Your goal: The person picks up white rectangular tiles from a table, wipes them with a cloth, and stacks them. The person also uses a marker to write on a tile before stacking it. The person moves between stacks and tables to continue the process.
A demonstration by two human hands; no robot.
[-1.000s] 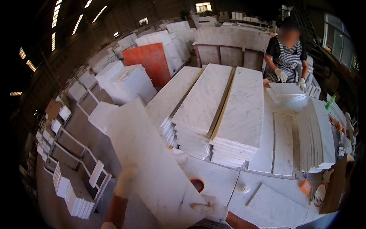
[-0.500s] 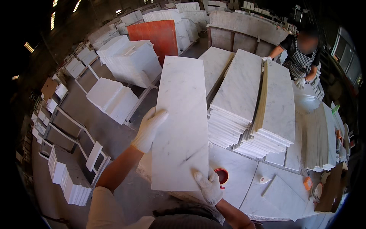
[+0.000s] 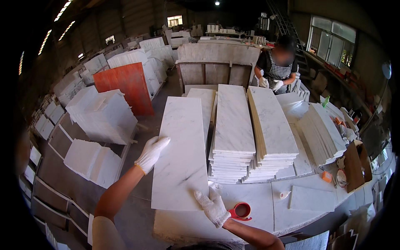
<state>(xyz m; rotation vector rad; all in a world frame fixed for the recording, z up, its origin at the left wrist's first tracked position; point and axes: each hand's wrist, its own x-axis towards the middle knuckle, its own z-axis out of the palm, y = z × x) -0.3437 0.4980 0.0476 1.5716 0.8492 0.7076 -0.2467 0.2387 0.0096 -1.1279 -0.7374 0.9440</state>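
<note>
A long white marble slab (image 3: pixel 178 154) with grey veins stands tilted before me, held between both hands. My left hand (image 3: pixel 152 153), in a white knit glove, grips its left edge about midway up. Also gloved, my right hand (image 3: pixel 211 205) holds the lower right corner, thumb on the face and fingers behind the edge. Just right of that hand, a red tape dispenser (image 3: pixel 241 210) lies on the pale stone worktable (image 3: pixel 260 204). Stacks of similar slabs stand beyond: one in the middle (image 3: pixel 234 121), another to its right (image 3: pixel 273 125).
Across the table a person (image 3: pixel 277 68) in a checked apron and white gloves stands behind the stacks. A small white bottle (image 3: pixel 284 194), a loose slab (image 3: pixel 311 199) and a cardboard box (image 3: pixel 357 166) are at right. Stone piles (image 3: pixel 102 114) and a reddish panel (image 3: pixel 125 89) stand left.
My view has swung up and to the right. The slab stays in both my hands, its top now lower in view. The other person's hands have come together.
</note>
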